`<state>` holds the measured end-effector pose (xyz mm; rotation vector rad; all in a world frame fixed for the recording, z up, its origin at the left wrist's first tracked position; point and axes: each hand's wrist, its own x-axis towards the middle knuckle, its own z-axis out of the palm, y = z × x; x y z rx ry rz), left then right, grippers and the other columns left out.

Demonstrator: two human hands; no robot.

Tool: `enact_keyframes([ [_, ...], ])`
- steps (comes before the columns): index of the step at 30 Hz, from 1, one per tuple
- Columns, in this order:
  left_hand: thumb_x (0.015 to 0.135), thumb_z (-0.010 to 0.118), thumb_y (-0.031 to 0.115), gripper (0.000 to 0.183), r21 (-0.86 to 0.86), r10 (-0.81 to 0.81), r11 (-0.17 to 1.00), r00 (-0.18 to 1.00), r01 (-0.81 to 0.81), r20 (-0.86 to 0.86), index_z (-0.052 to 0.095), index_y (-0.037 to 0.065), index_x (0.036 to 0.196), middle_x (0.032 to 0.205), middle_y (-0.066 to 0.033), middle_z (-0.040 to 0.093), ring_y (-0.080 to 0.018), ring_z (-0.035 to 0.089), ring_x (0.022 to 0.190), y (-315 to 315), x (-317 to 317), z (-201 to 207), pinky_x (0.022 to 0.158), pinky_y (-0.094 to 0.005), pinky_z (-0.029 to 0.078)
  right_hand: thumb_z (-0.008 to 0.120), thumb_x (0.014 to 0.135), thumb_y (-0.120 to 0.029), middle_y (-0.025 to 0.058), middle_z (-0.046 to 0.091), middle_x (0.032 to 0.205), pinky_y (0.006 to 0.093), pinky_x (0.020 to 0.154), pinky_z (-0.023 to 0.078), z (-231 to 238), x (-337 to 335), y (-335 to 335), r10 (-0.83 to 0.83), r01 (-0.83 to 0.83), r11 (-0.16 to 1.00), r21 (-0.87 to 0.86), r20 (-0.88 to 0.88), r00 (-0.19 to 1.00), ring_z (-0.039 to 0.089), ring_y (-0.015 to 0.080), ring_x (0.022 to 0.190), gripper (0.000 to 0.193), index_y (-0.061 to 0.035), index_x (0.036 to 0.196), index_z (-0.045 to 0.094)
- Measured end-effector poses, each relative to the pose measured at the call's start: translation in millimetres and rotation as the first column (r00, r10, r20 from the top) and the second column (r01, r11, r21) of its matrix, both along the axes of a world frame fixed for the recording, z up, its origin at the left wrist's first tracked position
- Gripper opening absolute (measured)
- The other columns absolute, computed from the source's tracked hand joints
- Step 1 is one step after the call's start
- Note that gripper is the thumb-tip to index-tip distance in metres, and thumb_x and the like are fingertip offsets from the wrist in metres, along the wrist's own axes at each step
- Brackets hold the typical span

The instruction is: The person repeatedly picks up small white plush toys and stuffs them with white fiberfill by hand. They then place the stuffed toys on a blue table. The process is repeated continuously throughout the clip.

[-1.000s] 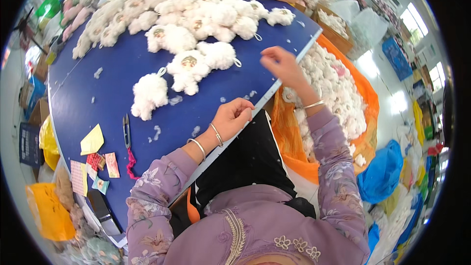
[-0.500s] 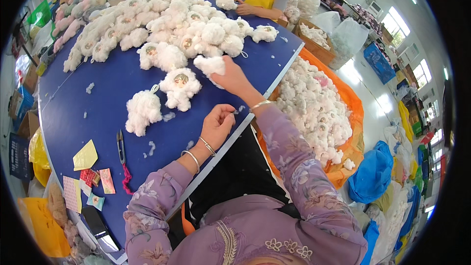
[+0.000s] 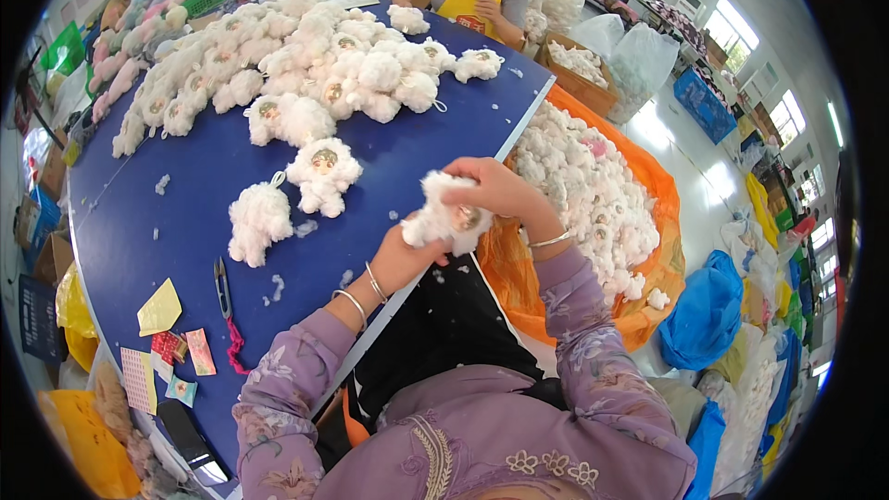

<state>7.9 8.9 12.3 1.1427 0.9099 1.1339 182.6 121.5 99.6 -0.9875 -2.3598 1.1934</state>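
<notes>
Between my two hands, over the table's right edge, is a white fluffy plush doll (image 3: pixel 435 222) with a printed face. My right hand (image 3: pixel 495 190) grips its upper side from the right. My left hand (image 3: pixel 405 255) is closed on its lower left part; some of those fingers are hidden behind the fur. To the left on the blue table (image 3: pixel 185 213) lie a face-up plush doll (image 3: pixel 323 176) and another white plush (image 3: pixel 260 224) showing no face. A large heap of the same plush dolls (image 3: pixel 306 56) covers the table's far part.
Thread snips (image 3: pixel 222 287) with a pink cord, paper cards (image 3: pixel 160 308) and a dark phone (image 3: pixel 190 435) lie at the table's near left. An orange sack (image 3: pixel 671 250) full of white plush stands right of the table. A co-worker in a yellow apron (image 3: pixel 472 2) sits across.
My right hand has brought a plush doll from near the heap toward me, down and right. My left hand, previously without a doll, now holds it too.
</notes>
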Motion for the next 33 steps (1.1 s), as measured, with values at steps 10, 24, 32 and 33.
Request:
enact_keyframes([
  [10,0.094,0.064,0.023,0.019,-0.07,0.103,0.992,0.994,-0.101,0.034,0.06,0.004,0.092,0.072,-0.0029,0.063,-0.0095,0.057,0.056,4.2,-10.6,-2.6,0.05,-0.0231,0.045,0.075,0.083,-0.017,0.0054,0.065,0.102,0.028,0.08,0.051,-30.1,-33.7,-26.6,-0.283,0.09,0.92,-0.381,-0.487,0.826,0.059,0.0108,0.092,0.039,-0.0009,0.114,0.058],
  [24,0.094,0.066,0.021,0.023,0.114,0.303,0.949,0.951,-0.295,-0.062,0.067,-0.001,0.1,0.087,-0.003,0.069,-0.0076,0.062,0.077,-1.3,-8.4,-9.8,0.066,-0.024,0.049,0.072,0.088,-0.023,0.0034,0.067,0.101,0.0265,0.08,0.05,-64.6,-39.3,-25.2,-0.267,0.076,0.934,-0.348,-0.543,0.796,0.059,0.0088,0.091,0.031,-0.0005,0.108,0.063],
  [32,0.094,0.066,0.024,0.022,0.053,0.222,0.974,0.975,-0.222,-0.006,0.064,0.002,0.093,0.071,-0.0009,0.062,-0.0067,0.053,0.051,-2.8,-5.1,-3.8,0.043,-0.0219,0.039,0.073,0.087,-0.023,0.0045,0.065,0.103,0.0269,0.081,0.05,-59.1,-28.9,-36.6,-0.315,0.078,0.917,-0.392,-0.589,0.744,0.06,0.0101,0.093,0.035,-0.0013,0.112,0.06],
  [33,0.094,0.066,0.024,0.022,0.053,0.219,0.974,0.976,-0.219,-0.011,0.064,0.002,0.093,0.071,-0.0008,0.063,-0.0064,0.054,0.052,-3.1,-5.1,-4.1,0.043,-0.0217,0.039,0.074,0.086,-0.022,0.0051,0.065,0.102,0.0268,0.081,0.05,-58.5,-29.9,-38.7,-0.324,0.075,0.913,-0.401,-0.602,0.73,0.06,0.0104,0.092,0.036,-0.0003,0.111,0.06],
])
